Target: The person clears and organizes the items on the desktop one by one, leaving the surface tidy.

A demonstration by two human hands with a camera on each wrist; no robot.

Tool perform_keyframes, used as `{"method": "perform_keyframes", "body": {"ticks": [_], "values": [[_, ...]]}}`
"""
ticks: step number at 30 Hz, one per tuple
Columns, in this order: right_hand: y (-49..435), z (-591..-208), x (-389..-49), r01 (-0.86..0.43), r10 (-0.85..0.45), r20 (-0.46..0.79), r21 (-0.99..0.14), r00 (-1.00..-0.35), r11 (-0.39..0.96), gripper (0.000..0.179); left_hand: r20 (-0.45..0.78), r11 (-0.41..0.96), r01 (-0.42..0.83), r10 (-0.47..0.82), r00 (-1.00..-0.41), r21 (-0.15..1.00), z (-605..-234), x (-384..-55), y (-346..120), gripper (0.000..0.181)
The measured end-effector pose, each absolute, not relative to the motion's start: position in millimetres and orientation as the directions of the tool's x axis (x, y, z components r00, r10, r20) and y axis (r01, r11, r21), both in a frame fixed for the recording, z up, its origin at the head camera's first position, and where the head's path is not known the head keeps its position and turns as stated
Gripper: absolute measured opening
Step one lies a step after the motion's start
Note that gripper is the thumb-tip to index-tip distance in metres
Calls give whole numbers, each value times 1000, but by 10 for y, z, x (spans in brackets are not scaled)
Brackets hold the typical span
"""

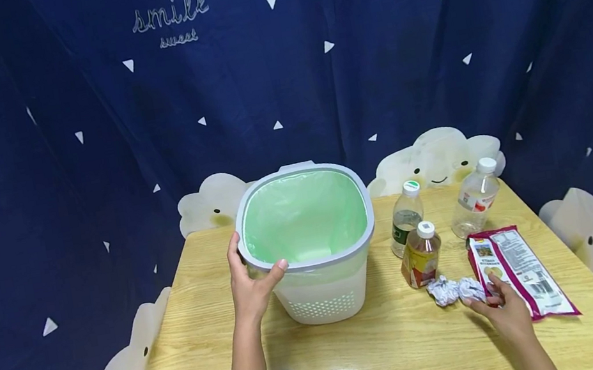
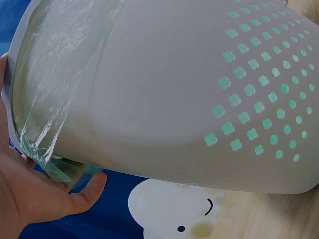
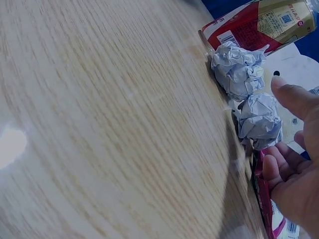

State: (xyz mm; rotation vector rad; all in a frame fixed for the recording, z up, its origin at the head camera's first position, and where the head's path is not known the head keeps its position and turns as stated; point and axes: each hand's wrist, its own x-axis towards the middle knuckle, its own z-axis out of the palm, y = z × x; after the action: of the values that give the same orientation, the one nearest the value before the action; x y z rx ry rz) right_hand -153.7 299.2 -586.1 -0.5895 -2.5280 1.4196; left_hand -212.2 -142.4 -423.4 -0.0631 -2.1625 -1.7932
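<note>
A pale bin (image 1: 322, 300) with a grey rim and a green plastic liner (image 1: 300, 210) stands upright on the table. My left hand (image 1: 251, 286) holds its near left corner, thumb on the front rim and fingers along the left side. In the left wrist view, liner film (image 2: 60, 172) hangs beside the fingers. My right hand (image 1: 505, 307) is at the nearer of two crumpled paper balls (image 3: 260, 122), its thumb and fingers spread on either side. The other paper ball (image 3: 238, 69) lies against it. Beneath that hand is a flat red-and-white snack packet (image 1: 526, 271).
A brown drink bottle (image 1: 421, 259) with a white cap stands just behind the paper balls. Farther back are a clear bottle (image 1: 407, 219) with a green-and-white cap and a larger clear bottle (image 1: 475, 199). A dark blue curtain (image 1: 280, 84) hangs behind the wooden table (image 1: 201, 355).
</note>
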Motion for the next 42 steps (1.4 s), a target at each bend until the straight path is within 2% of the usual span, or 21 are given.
{"method": "perform_keyframes", "body": {"ticks": [11,22,30,37,42], "values": [[2980,-5921,-1568,253,425,9,-791,-905,557,71,276,204,240,-174,-945,949,-4226,-2117,-1421,102],[2966,-6038,-1617,204,371,85,-712,-925,672,68,275,199,240,-170,-946,950,-4237,-2115,-1426,102],[2907,-5987,-1595,186,386,117,-728,-915,660,61,277,195,243,-165,-947,950,-4216,-2109,-1430,102],[2872,-5935,-1561,189,400,95,-767,-912,613,57,286,191,252,-174,-942,949,-4217,-2090,-1446,102],[2846,-5908,-1507,239,451,57,-786,-891,571,59,290,192,257,-164,-943,947,-4236,-2100,-1441,103]]}}
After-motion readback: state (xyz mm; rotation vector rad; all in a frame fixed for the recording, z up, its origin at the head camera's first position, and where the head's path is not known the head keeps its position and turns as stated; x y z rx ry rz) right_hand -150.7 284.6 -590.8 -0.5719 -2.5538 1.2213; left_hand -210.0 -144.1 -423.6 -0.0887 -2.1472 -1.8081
